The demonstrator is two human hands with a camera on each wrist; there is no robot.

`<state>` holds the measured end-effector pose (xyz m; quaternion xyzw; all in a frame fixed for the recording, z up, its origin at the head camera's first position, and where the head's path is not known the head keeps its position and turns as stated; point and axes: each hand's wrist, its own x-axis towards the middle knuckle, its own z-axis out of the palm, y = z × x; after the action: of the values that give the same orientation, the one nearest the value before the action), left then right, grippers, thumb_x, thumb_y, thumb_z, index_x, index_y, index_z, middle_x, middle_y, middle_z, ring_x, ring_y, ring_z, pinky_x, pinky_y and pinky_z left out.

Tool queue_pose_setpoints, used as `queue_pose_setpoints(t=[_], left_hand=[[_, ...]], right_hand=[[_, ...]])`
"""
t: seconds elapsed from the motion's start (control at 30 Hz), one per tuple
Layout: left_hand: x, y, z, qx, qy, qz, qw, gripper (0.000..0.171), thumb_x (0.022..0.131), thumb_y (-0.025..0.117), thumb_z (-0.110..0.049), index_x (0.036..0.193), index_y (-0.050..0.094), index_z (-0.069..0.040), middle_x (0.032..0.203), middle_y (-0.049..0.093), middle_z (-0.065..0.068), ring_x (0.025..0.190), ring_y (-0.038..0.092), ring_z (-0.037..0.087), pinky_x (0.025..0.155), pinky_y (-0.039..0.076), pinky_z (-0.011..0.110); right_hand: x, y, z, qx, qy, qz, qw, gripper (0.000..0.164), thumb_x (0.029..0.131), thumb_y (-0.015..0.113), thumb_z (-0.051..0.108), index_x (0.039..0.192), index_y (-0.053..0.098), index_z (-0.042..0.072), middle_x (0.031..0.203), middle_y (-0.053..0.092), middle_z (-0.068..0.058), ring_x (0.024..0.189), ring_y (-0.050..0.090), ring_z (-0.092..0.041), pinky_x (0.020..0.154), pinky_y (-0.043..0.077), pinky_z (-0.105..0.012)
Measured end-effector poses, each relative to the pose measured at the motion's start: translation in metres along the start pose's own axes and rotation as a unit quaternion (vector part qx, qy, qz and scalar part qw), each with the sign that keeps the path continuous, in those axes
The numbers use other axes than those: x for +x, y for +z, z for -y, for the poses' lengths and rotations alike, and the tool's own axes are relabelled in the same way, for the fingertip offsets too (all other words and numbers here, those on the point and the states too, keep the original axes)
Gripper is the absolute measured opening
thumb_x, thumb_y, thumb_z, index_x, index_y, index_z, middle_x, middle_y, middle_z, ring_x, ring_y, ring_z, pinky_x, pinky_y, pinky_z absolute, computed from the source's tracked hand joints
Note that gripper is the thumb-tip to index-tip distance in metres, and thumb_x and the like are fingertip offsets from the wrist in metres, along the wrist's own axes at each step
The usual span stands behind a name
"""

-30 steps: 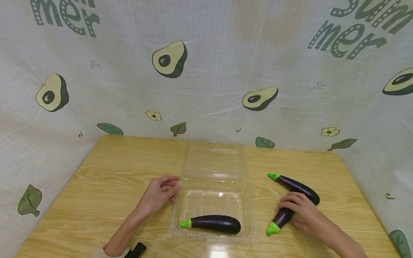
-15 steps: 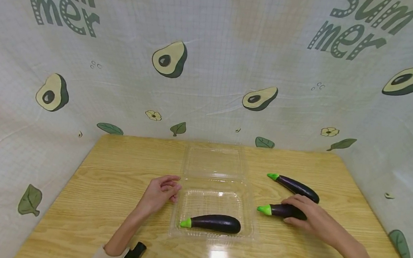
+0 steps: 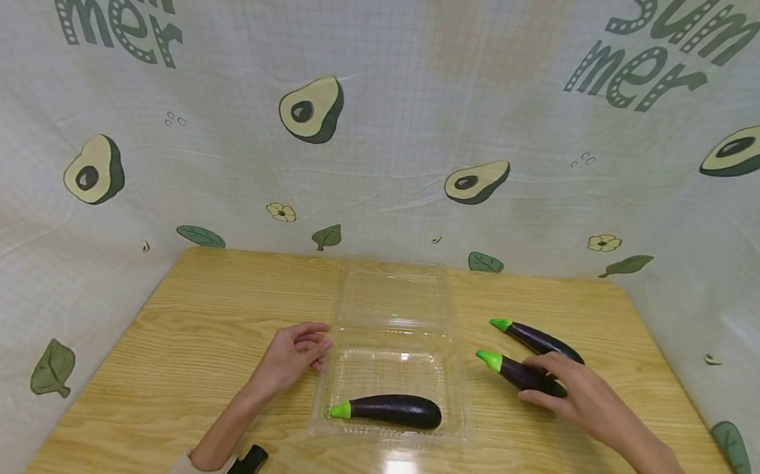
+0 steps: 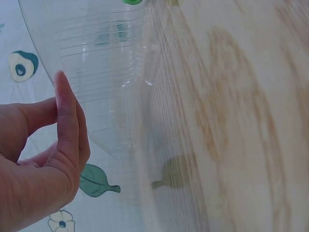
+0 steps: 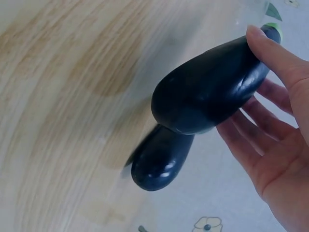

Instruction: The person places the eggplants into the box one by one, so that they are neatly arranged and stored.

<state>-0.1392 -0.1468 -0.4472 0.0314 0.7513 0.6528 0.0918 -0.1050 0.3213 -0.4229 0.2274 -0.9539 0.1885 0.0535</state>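
Observation:
My right hand (image 3: 572, 393) grips a dark purple eggplant (image 3: 523, 375) with a bright green stem end, thumb on one side and fingers on the other. In the right wrist view this held eggplant (image 5: 207, 87) overlaps a second eggplant (image 5: 161, 162), which lies on the table behind it. A third eggplant (image 3: 400, 410) lies in the front of a clear plastic clamshell box (image 3: 464, 392), stem to the left. My left hand (image 3: 292, 353) is at the box's left edge, fingers loosely bent. In the left wrist view its fingertips (image 4: 63, 84) are right at the clear wall.
The box's clear lid (image 3: 394, 298) is folded back flat toward the rear of the wooden table (image 3: 235, 292). A printed cloth (image 3: 389, 119) hangs along the back and sides of the table.
The eggplant in my right hand has swung from stem toward the front to stem toward the back left, rising off the table. My left hand stays put.

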Motion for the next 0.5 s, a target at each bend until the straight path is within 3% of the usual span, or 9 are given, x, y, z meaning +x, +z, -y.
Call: queue_pose_setpoints(t=[0.27, 0.5], left_hand=[[0.0, -0.001, 0.0, -0.005, 0.004, 0.008, 0.9999, 0.04, 0.1, 0.065, 0.001, 0.137, 0.055, 0.013, 0.106, 0.063, 0.023, 0.072, 0.067, 0.02, 0.065, 0.062, 0.028], [0.001, -0.002, 0.002, -0.002, 0.009, 0.009, 0.9999, 0.041, 0.1, 0.066, 0.0, 0.137, 0.055, 0.014, 0.107, 0.064, 0.025, 0.074, 0.068, 0.022, 0.065, 0.063, 0.029]], right_hand=[[0.003, -0.006, 0.005, 0.018, 0.02, 0.006, 1.0, 0.048, 0.088, 0.082, 0.042, 0.123, 0.072, 0.011, 0.117, 0.072, -0.003, 0.096, 0.07, -0.023, 0.074, 0.062, -0.041], [0.008, -0.007, 0.011, 0.033, 0.013, -0.006, 0.999, 0.045, 0.088, 0.083, 0.039, 0.121, 0.072, 0.012, 0.114, 0.072, -0.001, 0.095, 0.07, -0.018, 0.075, 0.063, -0.038]])
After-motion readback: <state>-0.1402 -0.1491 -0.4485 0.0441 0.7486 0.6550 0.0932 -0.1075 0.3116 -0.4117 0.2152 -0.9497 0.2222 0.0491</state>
